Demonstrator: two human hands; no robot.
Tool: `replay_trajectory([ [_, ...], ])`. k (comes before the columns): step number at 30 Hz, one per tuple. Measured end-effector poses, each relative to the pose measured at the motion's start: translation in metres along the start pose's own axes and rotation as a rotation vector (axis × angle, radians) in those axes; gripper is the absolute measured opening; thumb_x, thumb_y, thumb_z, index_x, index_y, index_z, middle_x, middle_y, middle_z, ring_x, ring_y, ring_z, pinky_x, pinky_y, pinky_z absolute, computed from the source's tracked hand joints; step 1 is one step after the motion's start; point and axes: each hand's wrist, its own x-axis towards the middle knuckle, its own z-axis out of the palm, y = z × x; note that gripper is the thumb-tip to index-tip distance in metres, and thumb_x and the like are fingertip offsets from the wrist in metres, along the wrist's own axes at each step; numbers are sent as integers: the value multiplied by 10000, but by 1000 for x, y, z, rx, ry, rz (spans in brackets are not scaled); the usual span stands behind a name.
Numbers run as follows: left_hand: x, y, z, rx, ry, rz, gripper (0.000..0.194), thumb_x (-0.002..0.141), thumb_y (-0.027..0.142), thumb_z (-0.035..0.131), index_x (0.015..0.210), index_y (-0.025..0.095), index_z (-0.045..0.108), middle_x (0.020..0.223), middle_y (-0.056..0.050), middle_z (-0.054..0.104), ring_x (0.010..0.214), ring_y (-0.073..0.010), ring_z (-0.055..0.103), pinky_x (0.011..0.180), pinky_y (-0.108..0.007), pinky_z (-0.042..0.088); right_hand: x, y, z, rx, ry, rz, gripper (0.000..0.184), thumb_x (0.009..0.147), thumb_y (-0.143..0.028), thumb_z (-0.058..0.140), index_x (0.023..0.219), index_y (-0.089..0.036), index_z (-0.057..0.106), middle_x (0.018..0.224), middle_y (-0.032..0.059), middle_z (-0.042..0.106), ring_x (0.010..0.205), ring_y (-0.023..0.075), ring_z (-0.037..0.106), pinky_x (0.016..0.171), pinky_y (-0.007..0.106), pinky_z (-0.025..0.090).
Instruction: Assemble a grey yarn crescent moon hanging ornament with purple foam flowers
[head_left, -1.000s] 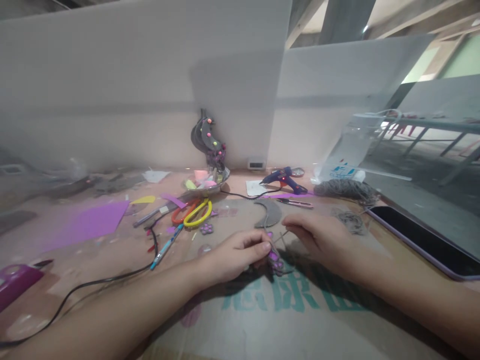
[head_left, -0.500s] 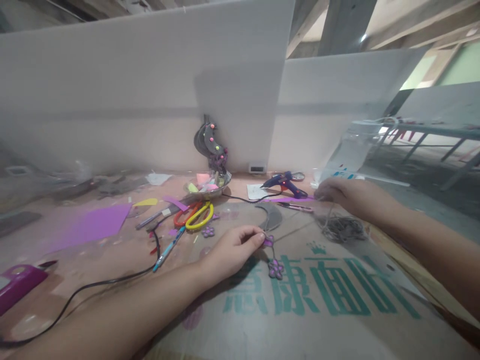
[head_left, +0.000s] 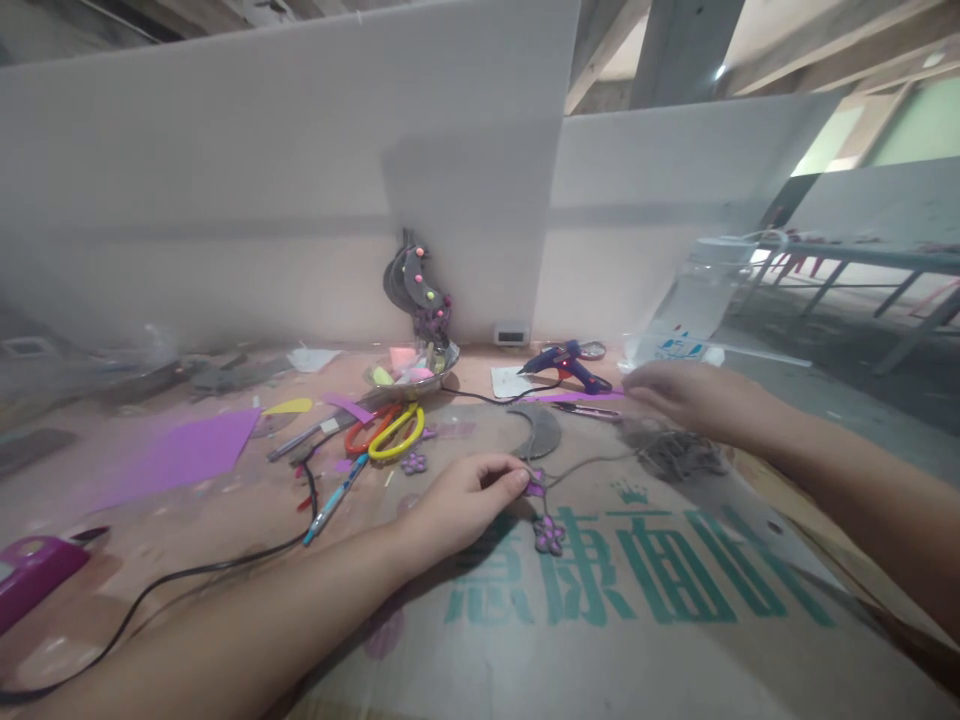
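My left hand (head_left: 469, 500) pinches a small purple-and-grey piece (head_left: 535, 484) together with grey yarn, thumb against forefinger. From it hangs a purple-and-grey flower (head_left: 550, 535) on a short length of yarn. Just beyond lies a grey crescent moon (head_left: 541, 430) with yarn across it. A slack strand runs right to a loose bundle of grey yarn (head_left: 679, 455). Above that bundle is my right hand (head_left: 675, 392), fingers stretched left near the end of a purple strip (head_left: 577, 397) and the blue glue gun (head_left: 566, 366). Its fingertips are partly hidden, and no yarn shows in them.
Scissors with yellow and red handles (head_left: 397, 432), a blue pen (head_left: 337, 498) and another flower (head_left: 413, 462) lie left. Behind stand a metal bowl (head_left: 420, 384), a decorated crescent ornament (head_left: 420, 285) and a water jug (head_left: 694, 300). A black cable (head_left: 217, 560) crosses the left side.
The yarn strand that stretched taut toward my right hand now hangs slack and curves to the bundle; my right hand has let it go and its fingers have straightened. My left hand stays put.
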Motion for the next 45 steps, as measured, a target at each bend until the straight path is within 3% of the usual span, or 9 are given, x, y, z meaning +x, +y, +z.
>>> replay_trajectory([
  [3,-1,0,0,43,4,17,352,871,478,565,821,138,641,794,-74,700,783,-203,639,746,-289,461,-10,-48,6,289,-83,-34,360,922,-389,499,1220,-248,642,1181,80,695,915,220,676,769,355,535],
  [6,-2,2,0,107,1,65,300,886,416,540,805,143,634,815,-68,674,803,-199,617,775,-293,451,-27,-89,27,592,-197,2,430,918,-319,489,1338,-237,527,1286,98,634,669,122,646,585,271,530],
  [11,-4,6,-1,180,-27,137,289,897,387,514,796,150,646,846,-64,651,833,-192,589,804,-288,441,-47,-113,58,735,-243,12,350,922,-276,478,1246,-197,582,977,60,723,703,138,648,603,255,520],
  [14,-3,5,-1,176,-20,124,289,896,391,517,804,151,651,829,-55,650,815,-183,585,774,-276,445,-47,-111,62,697,-231,0,244,908,-286,503,1057,-196,674,837,34,728,755,166,664,699,292,529],
  [17,-1,2,-1,134,-5,97,295,903,398,516,852,147,662,817,-53,667,803,-186,600,758,-277,463,-44,-105,63,673,-205,30,194,897,-309,525,912,-207,689,873,28,744,809,182,674,749,305,520],
  [26,4,-9,-3,95,84,41,346,897,439,545,972,137,696,872,-65,709,754,-171,605,699,-266,462,-24,-67,64,416,-61,-3,213,917,-313,487,850,-183,641,812,33,697,775,192,627,713,301,450],
  [36,6,-9,-5,55,100,-29,332,875,423,576,940,128,715,786,-51,712,651,-140,586,596,-232,444,-21,-56,69,214,-185,-68,238,941,-319,474,916,-193,674,910,64,688,842,217,625,753,334,453],
  [41,6,-9,-6,68,103,-8,327,903,404,539,970,136,714,826,-47,723,700,-147,611,622,-228,446,-17,-48,62,198,-39,-79,313,972,-380,414,1077,-197,645,1122,112,623,1042,248,600,917,384,445],
  [45,6,-9,-7,94,94,-25,318,900,407,542,951,152,724,819,-40,728,679,-136,595,597,-219,421,-12,-45,47,146,73,20,341,979,-393,376,1157,-210,601,1139,103,642,1001,255,629,848,361,464],
])
